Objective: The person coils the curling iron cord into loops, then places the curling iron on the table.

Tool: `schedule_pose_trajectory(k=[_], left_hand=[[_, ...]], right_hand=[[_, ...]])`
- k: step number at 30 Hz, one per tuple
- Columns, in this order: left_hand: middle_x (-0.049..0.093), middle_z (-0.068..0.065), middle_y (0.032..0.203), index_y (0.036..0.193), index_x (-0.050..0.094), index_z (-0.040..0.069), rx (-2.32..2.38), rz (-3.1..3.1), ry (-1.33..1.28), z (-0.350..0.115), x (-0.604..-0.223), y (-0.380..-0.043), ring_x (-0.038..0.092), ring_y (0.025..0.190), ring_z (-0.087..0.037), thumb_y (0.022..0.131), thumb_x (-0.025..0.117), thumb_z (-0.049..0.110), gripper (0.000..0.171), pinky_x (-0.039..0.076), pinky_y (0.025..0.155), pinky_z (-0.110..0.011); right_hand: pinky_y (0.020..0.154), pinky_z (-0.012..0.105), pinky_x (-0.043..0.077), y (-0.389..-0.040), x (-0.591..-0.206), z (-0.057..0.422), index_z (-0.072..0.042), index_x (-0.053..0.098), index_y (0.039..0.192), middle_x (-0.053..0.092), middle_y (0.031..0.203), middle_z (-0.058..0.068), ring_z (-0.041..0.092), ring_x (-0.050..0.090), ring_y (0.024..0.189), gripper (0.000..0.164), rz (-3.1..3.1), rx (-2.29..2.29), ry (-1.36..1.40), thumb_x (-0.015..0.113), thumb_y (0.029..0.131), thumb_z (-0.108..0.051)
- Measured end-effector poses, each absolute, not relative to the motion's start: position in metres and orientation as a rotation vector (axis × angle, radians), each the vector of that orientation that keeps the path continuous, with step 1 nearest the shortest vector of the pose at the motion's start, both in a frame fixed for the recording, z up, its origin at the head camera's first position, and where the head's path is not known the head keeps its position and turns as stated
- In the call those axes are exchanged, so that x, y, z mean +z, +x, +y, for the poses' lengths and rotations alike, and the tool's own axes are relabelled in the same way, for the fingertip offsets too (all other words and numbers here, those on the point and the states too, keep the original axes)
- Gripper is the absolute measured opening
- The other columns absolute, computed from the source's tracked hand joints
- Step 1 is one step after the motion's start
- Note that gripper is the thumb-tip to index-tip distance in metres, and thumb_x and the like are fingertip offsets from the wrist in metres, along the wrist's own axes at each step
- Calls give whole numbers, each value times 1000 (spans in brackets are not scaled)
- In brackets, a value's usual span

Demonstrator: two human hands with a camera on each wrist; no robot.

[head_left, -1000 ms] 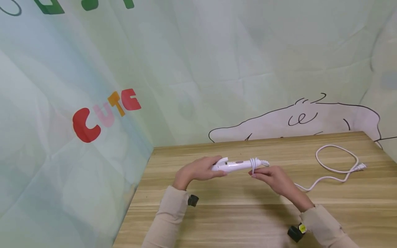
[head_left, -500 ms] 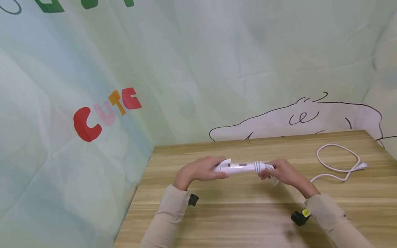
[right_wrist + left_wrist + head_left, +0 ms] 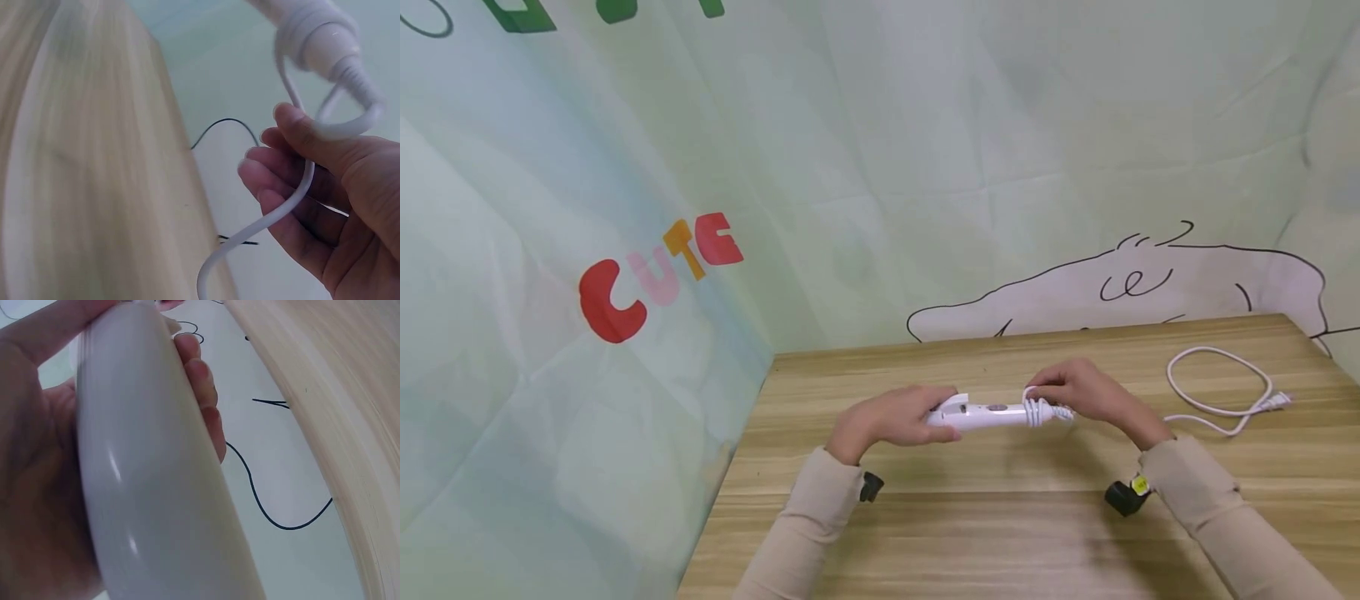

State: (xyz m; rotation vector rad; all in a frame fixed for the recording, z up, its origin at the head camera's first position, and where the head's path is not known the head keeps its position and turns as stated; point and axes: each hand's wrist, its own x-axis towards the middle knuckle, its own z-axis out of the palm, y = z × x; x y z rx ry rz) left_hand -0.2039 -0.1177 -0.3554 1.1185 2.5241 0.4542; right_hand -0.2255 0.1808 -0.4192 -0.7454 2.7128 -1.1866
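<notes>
Currently the white tool (image 3: 985,415) is held roughly level above the table (image 3: 887,537), near its middle, between both hands. Body: smooth, glossy, plastic-looking, rounded tube; a raised lever tab is seen near the left end, a grayish oval button is set on top. It is gripped by the left hand (image 3: 895,417), fingers curled round the casing, as confirmed from the left wrist view.

White cord (image 3: 270,219), round section, smooth sheath, is wound in several turns around the tool's right end, next to a ribbed strain relief. It is pinched between thumb and index of the right hand (image 3: 1082,390), other fingers loosely bent, cord passing across them. Remaining length is laid on the tabletop at right in one open loop, terminated by a white plug (image 3: 1273,402).

Tabletop is finished in light wood grain, straight front-to-back edges visible. Walls are covered by a creased, pale green-blue backdrop (image 3: 865,208), printed with "CUTE" in chunky colored letters (image 3: 658,275) and a black-outlined pale figure. Beige sleeves (image 3: 811,512) are worn; a small black box (image 3: 1126,497) is carried at each wrist.
</notes>
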Motion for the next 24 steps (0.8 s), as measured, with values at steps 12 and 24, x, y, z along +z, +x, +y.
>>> schedule_pose_trajectory(k=[12, 24], left_hand=[[56, 4, 87, 108, 49, 16, 407, 2507, 1068, -107, -359, -196, 52, 70, -8, 93, 59, 32, 25, 43, 62, -20], [54, 5, 76, 105, 48, 17, 436, 2556, 978, -104, -365, -194, 49, 60, -5, 94, 56, 43, 29, 41, 54, -20]], right_hand=[[58, 23, 48, -221, -384, 173, -15, 73, 87, 67, 74, -6, 8, 58, 63, 8, 2794, -1002, -901, 67, 89, -20], [58, 24, 45, -204, -368, 159, -12, 73, 82, 68, 74, -6, 5, 53, 63, 4, 2993, -824, -908, 71, 85, -14]])
